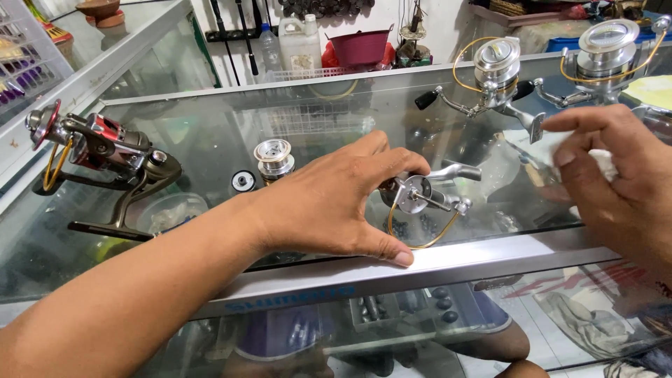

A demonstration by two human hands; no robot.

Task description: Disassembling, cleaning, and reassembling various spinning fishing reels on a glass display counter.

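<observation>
My left hand (pixel 336 203) rests on the glass counter (pixel 210 133) and grips a silver fishing reel body (pixel 423 192) with a gold bail wire, lying on its side near the front edge. My right hand (pixel 616 175) hovers at the right, its fingers pinched on a white cloth (pixel 603 164). A loose silver spool (pixel 274 158) stands upright on the glass just left of my left hand, with a small round black cap (pixel 242 181) beside it.
A red and black spinning reel (pixel 98 150) sits at the left of the counter. Two silver reels with gold bails (pixel 493 73) (pixel 605 52) stand at the back right. A white jug (pixel 299 43) and maroon basin (pixel 360 45) stand behind the counter.
</observation>
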